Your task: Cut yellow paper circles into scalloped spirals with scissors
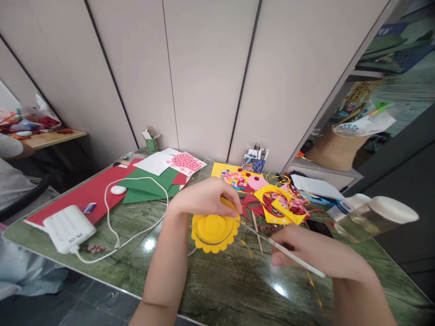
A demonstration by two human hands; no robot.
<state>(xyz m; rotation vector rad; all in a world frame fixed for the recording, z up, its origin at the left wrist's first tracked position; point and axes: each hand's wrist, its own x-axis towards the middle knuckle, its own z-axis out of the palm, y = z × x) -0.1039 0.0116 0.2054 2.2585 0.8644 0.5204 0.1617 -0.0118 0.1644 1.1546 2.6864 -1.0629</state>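
My left hand (pixel 212 197) is closed on the upper edge of a yellow scalloped paper flower (pixel 209 231), which has round layers and a raised middle. My right hand (pixel 306 246) grips a slim tool with a white handle (pixel 301 261). Its thin tip points left and reaches the flower's right edge, near my left fingertips; whether it touches the paper I cannot tell. A wooden stick (pixel 257 233) lies on the table between my hands, among small yellow scraps (pixel 247 248).
Yellow paper offcuts (pixel 275 203) and red scraps lie behind my right hand. At right stands a clear, white-lidded container (pixel 370 222). A white power bank (pixel 70 228) with a looping cable (pixel 136 240) rests at left, near green paper (pixel 149 185). A person sits at far left.
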